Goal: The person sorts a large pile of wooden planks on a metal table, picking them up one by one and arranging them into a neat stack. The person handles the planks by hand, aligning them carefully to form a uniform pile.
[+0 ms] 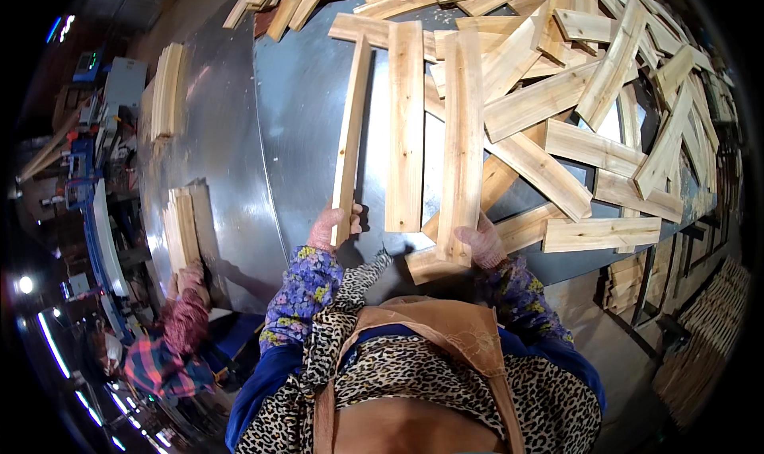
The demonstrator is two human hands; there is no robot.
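My left hand [335, 224] is closed round the near end of a narrow wooden board [352, 136], which stands on edge and points away from me. At the near end of another wooden board [461, 136], my right hand [481, 241] grips its right edge; this one shows its broad face. Between the two, a knotty board [405, 128] lies flat on the metal table [310, 96], touched by neither hand. Under the right-hand board, the end of a further plank [430, 268] sticks out toward me. Pale gloves cover both hands.
A heap of loose boards [541, 96] spreads over the table's far and right side. At the left, a co-worker's hands [189, 283] are at a stack of boards [181, 227]; another stack [167, 92] stands farther off. Piled slats [708, 342] lie at the lower right.
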